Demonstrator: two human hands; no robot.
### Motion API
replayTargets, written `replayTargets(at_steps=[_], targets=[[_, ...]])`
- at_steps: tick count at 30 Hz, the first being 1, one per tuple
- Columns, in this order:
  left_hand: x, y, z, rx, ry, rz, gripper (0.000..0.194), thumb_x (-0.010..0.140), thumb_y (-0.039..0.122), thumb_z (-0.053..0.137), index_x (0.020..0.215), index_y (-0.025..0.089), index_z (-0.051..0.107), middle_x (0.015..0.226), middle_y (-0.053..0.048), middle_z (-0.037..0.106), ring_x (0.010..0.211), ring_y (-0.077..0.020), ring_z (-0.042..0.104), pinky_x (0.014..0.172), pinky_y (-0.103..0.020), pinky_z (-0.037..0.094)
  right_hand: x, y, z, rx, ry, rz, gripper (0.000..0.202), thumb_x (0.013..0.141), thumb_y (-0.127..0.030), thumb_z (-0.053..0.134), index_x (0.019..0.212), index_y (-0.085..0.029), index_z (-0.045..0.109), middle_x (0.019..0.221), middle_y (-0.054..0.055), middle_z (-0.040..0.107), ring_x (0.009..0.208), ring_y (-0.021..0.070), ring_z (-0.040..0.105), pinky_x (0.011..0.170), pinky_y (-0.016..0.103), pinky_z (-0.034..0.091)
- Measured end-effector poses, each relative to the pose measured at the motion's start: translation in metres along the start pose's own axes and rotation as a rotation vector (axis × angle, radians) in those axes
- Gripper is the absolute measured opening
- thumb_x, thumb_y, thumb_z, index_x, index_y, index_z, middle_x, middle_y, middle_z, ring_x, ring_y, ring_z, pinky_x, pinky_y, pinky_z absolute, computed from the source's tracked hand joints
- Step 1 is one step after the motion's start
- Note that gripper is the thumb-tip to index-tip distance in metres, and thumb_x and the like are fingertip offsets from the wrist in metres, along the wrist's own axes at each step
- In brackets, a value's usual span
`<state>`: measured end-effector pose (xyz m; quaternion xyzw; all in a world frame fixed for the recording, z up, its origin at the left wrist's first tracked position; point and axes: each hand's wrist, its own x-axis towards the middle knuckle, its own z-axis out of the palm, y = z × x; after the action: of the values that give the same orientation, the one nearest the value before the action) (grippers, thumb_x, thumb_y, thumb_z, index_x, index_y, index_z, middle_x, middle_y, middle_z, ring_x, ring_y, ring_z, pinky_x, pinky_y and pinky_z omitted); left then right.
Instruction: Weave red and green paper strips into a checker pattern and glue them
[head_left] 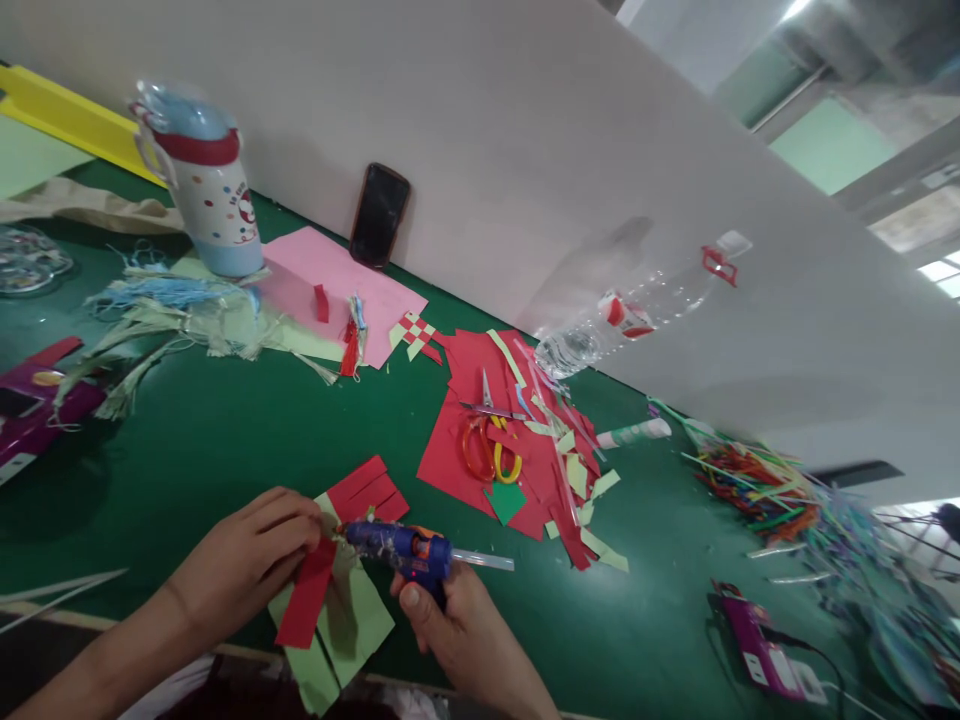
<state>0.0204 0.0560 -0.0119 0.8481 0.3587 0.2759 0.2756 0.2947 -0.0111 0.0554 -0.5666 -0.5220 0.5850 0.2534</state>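
My right hand point(461, 622) is wrapped round the handle of a blue hot glue gun point(390, 543), with a clear glue stick point(484, 561) poking out of its back. The gun's nozzle points left and meets the paper beside my left fingertips. My left hand point(251, 545) is closed on the edge of paper strips; its fingertips are partly hidden. A red paper strip point(306, 600) lies across pale green paper strips point(360, 605) below that hand. More red strips point(369, 488) stick out at the upper right of this piece.
Scissors point(480, 450) lie on red paper point(450, 440) with scraps. Behind stand a water bottle point(210, 205), a phone point(380, 215) and a clear plastic bottle point(585, 340). Tassels point(180, 310) lie left; purple devices point(765, 645) sit at both sides; coloured sticks point(757, 485) lie right.
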Motion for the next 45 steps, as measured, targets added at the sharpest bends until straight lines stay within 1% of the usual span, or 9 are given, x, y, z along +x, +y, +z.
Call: replayTargets(at_steps=[3, 6, 11, 15, 20, 28, 31, 39, 45], targets=[[0.003, 0.001, -0.004, -0.019, -0.043, 0.006, 0.022, 0.098, 0.011, 0.048, 0.088, 0.025, 0.061, 0.105, -0.001, 0.072, 0.098, -0.0158, 0.064, 0.083, -0.025, 0.051, 0.002, -0.006, -0.001, -0.086, 0.013, -0.052, 0.034, 0.099, -0.055, 0.058, 0.1, -0.025, 0.072, 0.07, -0.001, 0.06, 0.065, 0.0178, 0.055, 0.061, 0.026, 0.046], [0.004, 0.005, -0.006, -0.039, -0.068, -0.031, 0.024, 0.099, 0.01, 0.045, 0.086, 0.025, 0.059, 0.103, -0.001, 0.071, 0.098, -0.0158, 0.062, 0.082, -0.026, 0.048, 0.005, -0.011, -0.003, -0.197, 0.014, -0.077, 0.03, 0.099, -0.05, 0.058, 0.103, -0.025, 0.074, 0.08, 0.003, 0.067, 0.079, 0.0226, 0.061, 0.075, 0.03, 0.05], [0.003, 0.009, -0.007, -0.064, -0.086, -0.064, 0.024, 0.101, 0.012, 0.043, 0.083, 0.023, 0.054, 0.101, -0.001, 0.068, 0.096, -0.0164, 0.059, 0.081, -0.028, 0.046, 0.005, -0.023, -0.003, -0.368, -0.034, -0.025, 0.043, 0.101, -0.052, 0.052, 0.125, -0.021, 0.071, 0.114, 0.011, 0.073, 0.104, 0.0289, 0.066, 0.097, 0.038, 0.051], [0.002, 0.007, -0.005, -0.077, -0.08, -0.021, 0.023, 0.101, 0.011, 0.045, 0.083, 0.023, 0.052, 0.1, 0.0, 0.068, 0.096, -0.0158, 0.058, 0.08, -0.027, 0.044, 0.003, -0.032, -0.002, -0.441, -0.074, 0.039, 0.05, 0.103, -0.051, 0.048, 0.133, -0.015, 0.066, 0.127, 0.016, 0.07, 0.121, 0.0308, 0.063, 0.107, 0.041, 0.047], [0.001, 0.005, -0.001, -0.074, -0.062, -0.02, 0.023, 0.101, 0.009, 0.043, 0.084, 0.023, 0.051, 0.101, 0.0, 0.068, 0.097, -0.0164, 0.057, 0.082, -0.028, 0.043, 0.003, -0.032, -0.002, -0.454, -0.069, 0.047, 0.054, 0.102, -0.054, 0.048, 0.14, -0.018, 0.061, 0.133, 0.015, 0.068, 0.125, 0.0305, 0.063, 0.108, 0.041, 0.047], [0.0, 0.003, 0.001, -0.062, -0.045, -0.013, 0.025, 0.1, 0.008, 0.041, 0.082, 0.023, 0.051, 0.101, -0.001, 0.068, 0.096, -0.017, 0.058, 0.079, -0.029, 0.044, 0.003, -0.031, -0.002, -0.447, -0.081, 0.055, 0.056, 0.101, -0.056, 0.047, 0.135, -0.014, 0.065, 0.131, 0.017, 0.07, 0.125, 0.0321, 0.063, 0.108, 0.042, 0.048], [-0.001, 0.002, 0.001, -0.058, -0.051, -0.023, 0.025, 0.1, 0.009, 0.041, 0.083, 0.023, 0.052, 0.101, -0.002, 0.069, 0.096, -0.0171, 0.058, 0.08, -0.029, 0.044, 0.002, -0.031, -0.003, -0.444, -0.072, 0.062, 0.052, 0.102, -0.054, 0.047, 0.132, -0.016, 0.066, 0.126, 0.015, 0.072, 0.119, 0.0307, 0.066, 0.105, 0.041, 0.049], [0.001, 0.005, 0.0, -0.066, -0.047, -0.028, 0.024, 0.1, 0.01, 0.041, 0.083, 0.023, 0.051, 0.1, -0.001, 0.068, 0.095, -0.0168, 0.059, 0.081, -0.029, 0.045, 0.0, -0.021, -0.001, -0.502, -0.04, 0.08, 0.049, 0.1, -0.049, 0.053, 0.135, -0.018, 0.065, 0.13, 0.015, 0.071, 0.121, 0.0311, 0.066, 0.105, 0.04, 0.049], [0.005, 0.006, -0.003, -0.057, -0.036, 0.018, 0.024, 0.1, 0.01, 0.044, 0.081, 0.023, 0.05, 0.095, 0.0, 0.068, 0.092, -0.0159, 0.058, 0.077, -0.027, 0.044, -0.003, -0.029, -0.004, -0.52, -0.022, 0.113, 0.052, 0.098, -0.05, 0.055, 0.137, -0.017, 0.064, 0.132, 0.016, 0.07, 0.123, 0.0315, 0.064, 0.106, 0.039, 0.049]])
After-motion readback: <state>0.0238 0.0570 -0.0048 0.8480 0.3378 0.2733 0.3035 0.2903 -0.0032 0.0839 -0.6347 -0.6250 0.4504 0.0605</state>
